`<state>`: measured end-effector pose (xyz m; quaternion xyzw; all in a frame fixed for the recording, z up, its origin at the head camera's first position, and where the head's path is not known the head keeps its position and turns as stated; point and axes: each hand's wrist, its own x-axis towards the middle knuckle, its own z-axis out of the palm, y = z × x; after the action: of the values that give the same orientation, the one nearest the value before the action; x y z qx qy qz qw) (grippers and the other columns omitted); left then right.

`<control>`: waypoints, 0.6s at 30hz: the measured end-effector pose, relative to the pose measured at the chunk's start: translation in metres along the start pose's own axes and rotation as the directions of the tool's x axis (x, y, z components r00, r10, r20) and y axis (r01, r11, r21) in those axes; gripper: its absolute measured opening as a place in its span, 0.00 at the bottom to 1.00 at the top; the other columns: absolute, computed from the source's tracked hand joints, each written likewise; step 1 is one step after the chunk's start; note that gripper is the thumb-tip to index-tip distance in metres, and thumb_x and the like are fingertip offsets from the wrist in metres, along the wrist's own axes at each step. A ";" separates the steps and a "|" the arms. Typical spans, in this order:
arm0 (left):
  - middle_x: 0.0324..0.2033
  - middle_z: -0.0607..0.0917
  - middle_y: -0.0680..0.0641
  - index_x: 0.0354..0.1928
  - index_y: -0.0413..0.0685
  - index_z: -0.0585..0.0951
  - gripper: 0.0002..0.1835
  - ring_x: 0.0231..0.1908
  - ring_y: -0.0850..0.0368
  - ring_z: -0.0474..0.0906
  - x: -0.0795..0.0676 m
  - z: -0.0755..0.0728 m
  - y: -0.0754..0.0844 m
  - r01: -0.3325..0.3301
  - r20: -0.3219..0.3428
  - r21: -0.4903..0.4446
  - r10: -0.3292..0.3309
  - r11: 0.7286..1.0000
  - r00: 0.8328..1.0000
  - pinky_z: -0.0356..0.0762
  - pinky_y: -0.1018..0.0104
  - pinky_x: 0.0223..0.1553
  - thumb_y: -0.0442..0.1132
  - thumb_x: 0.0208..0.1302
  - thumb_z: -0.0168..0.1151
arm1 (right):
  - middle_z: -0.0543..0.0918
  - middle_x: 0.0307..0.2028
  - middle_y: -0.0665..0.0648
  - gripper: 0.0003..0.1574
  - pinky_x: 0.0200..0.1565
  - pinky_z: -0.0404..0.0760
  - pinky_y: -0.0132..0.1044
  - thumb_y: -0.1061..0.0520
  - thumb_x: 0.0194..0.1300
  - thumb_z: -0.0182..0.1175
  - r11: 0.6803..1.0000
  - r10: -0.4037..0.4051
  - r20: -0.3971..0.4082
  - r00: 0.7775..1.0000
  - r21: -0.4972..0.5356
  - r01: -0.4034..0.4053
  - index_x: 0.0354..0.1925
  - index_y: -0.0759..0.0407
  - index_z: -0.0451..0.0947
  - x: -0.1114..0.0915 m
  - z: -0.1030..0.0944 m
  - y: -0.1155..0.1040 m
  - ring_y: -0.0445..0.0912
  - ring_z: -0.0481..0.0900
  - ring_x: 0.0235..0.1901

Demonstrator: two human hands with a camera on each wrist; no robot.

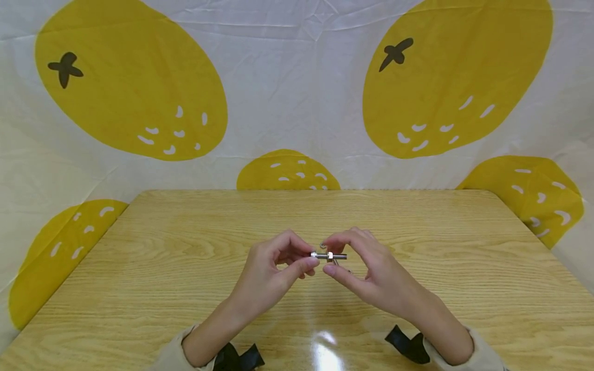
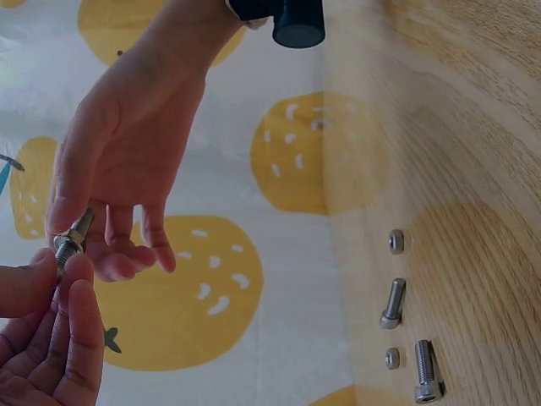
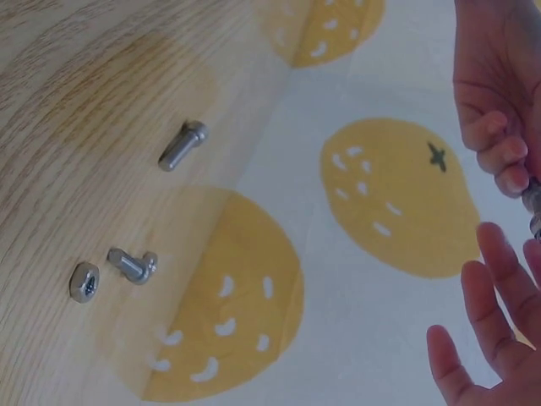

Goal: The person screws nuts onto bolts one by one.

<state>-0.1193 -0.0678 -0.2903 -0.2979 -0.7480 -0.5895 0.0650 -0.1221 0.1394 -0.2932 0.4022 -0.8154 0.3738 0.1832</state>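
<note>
My left hand pinches a silver bolt at its head end, between thumb and fingers. The bolt lies level, its threaded end pointing right. A hex nut sits partway along the shank. My right hand is around the nut, thumb below and index finger above, with small gaps visible in the head view. Seen from the left wrist, the bolt's free end points toward the right palm. In the right wrist view the bolt and nut are mostly cut off at the edge, beside relaxed right fingers.
On the wooden table, below the hands, lie loose bolts and nuts. A fruit-patterned cloth hangs behind the table. Black straps are by the wrists.
</note>
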 end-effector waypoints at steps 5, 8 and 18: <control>0.27 0.85 0.46 0.35 0.42 0.78 0.05 0.24 0.64 0.81 0.000 0.000 0.001 0.006 -0.002 0.007 -0.006 1.000 1.000 0.81 0.66 0.26 0.34 0.59 0.64 | 0.77 0.42 0.48 0.22 0.45 0.73 0.32 0.62 0.57 0.65 1.000 -0.011 -0.004 1.000 0.006 0.011 0.49 0.55 0.71 0.000 0.000 0.000 0.39 0.72 0.43; 0.27 0.86 0.46 0.35 0.43 0.78 0.05 0.24 0.64 0.81 0.000 0.000 0.001 0.013 -0.002 0.008 -0.013 1.000 1.000 0.81 0.66 0.25 0.34 0.58 0.64 | 0.77 0.42 0.48 0.20 0.46 0.73 0.30 0.63 0.57 0.64 0.999 -0.031 -0.013 0.999 0.008 0.031 0.47 0.55 0.71 0.000 0.000 0.000 0.39 0.72 0.42; 0.26 0.85 0.47 0.35 0.43 0.78 0.05 0.24 0.64 0.81 0.000 -0.001 0.001 0.010 -0.006 0.012 -0.010 1.000 1.000 0.81 0.64 0.25 0.35 0.59 0.64 | 0.77 0.41 0.47 0.18 0.46 0.73 0.29 0.65 0.57 0.63 0.999 -0.045 -0.022 0.999 0.014 0.046 0.45 0.54 0.72 0.001 0.000 0.001 0.38 0.72 0.42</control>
<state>-0.1189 -0.0683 -0.2896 -0.2920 -0.7529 -0.5861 0.0658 -0.1235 0.1397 -0.2933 0.4178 -0.8013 0.3797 0.1979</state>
